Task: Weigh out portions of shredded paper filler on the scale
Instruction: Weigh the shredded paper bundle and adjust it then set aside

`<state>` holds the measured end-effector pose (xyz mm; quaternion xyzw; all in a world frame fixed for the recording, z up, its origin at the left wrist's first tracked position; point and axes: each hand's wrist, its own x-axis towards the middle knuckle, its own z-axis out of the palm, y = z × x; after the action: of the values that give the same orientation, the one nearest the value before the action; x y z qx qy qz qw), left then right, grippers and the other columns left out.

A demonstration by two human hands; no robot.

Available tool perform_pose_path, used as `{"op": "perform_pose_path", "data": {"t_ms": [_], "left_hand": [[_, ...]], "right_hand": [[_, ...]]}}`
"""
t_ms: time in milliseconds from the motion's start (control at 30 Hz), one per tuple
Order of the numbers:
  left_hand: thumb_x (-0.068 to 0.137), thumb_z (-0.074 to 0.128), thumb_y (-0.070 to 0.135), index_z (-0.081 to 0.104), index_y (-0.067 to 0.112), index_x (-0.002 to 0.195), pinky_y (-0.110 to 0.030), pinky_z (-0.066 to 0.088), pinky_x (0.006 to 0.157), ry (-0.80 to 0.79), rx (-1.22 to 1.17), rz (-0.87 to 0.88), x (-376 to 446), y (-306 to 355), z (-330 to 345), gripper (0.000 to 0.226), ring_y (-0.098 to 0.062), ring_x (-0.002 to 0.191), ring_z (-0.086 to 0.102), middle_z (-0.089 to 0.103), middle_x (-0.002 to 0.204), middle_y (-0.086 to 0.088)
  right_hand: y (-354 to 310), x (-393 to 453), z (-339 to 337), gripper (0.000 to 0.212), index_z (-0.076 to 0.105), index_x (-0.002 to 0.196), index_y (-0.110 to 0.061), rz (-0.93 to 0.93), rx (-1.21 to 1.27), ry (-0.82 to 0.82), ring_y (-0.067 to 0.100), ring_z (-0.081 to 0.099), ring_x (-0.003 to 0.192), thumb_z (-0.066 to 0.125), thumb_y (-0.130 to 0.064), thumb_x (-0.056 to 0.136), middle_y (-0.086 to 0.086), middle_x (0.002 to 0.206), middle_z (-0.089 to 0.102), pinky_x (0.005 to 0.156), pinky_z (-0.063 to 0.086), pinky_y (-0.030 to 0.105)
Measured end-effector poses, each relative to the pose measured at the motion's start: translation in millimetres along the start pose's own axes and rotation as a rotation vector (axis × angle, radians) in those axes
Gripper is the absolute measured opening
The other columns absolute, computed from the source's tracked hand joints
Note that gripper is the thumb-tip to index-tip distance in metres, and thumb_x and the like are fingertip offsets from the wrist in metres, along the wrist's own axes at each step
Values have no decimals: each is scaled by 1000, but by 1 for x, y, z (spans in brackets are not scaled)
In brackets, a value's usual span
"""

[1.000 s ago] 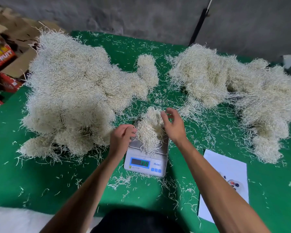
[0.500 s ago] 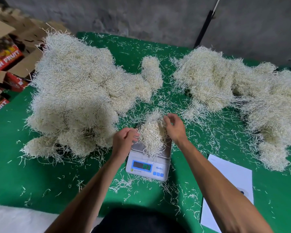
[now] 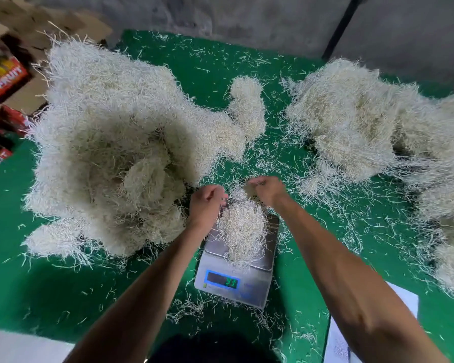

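A small white digital scale (image 3: 236, 279) with a steel pan stands on the green table (image 3: 50, 292); its lit display shows blurred green digits. On the pan lies a portion of shredded paper (image 3: 243, 229). My left hand (image 3: 206, 204) is curled at the portion's far left edge and pinches shreds there. My right hand (image 3: 266, 191), blurred, has its fingers curled over shreds at the portion's far end. A big pile of filler (image 3: 110, 142) lies to the left. A second pile (image 3: 351, 121) lies to the right.
Loose shreds litter the green cover all around the scale. A white paper sheet (image 3: 404, 302) lies at the front right. Cardboard fruit boxes (image 3: 3, 79) stand off the table's left edge. A black pole (image 3: 341, 27) leans on the grey wall behind.
Both hands have shifted from the portion's sides toward its far end. The portion lies lower on the pan and the display reading has changed. My view has moved closer.
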<state>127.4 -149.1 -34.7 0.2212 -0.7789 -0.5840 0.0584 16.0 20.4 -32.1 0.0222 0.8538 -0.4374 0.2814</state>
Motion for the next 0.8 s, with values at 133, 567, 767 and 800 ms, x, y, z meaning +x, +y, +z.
{"op": "perform_pose_path", "data": {"t_ms": [133, 567, 767, 800], "left_hand": [[101, 54, 24, 69, 21, 92, -22, 58, 59, -11, -5, 12, 14, 0, 6, 18, -6, 74, 71, 74, 87, 5], [98, 59, 26, 73, 14, 102, -30, 59, 61, 76, -163, -7, -14, -1, -11, 19, -13, 73, 74, 77, 84, 1], [88, 58, -8, 71, 27, 88, -27, 53, 52, 83, -232, -17, -47, 1, -11, 37, -17, 65, 73, 74, 74, 0], [88, 56, -8, 70, 29, 88, -27, 52, 51, 74, -233, -26, -52, 0, -11, 39, -19, 66, 72, 73, 76, 1]], "right_hand": [[-11, 19, 8, 15, 65, 102, -21, 37, -324, -204, 15, 62, 75, 52, -27, 107, 4, 98, 62, 64, 56, 25], [-32, -89, -23, 17, 67, 115, -22, -383, 389, 250, -1, 66, 86, 63, -31, 101, -20, 113, 67, 78, 55, 13], [17, -129, 13, 50, 50, 142, -24, -247, 400, 195, 13, 54, 47, 71, -26, 97, -7, 69, 62, 44, 47, 27], [19, -131, 17, 54, 49, 143, -20, -200, 395, 172, 22, 65, 56, 73, -27, 95, 0, 80, 67, 52, 57, 34]]}}
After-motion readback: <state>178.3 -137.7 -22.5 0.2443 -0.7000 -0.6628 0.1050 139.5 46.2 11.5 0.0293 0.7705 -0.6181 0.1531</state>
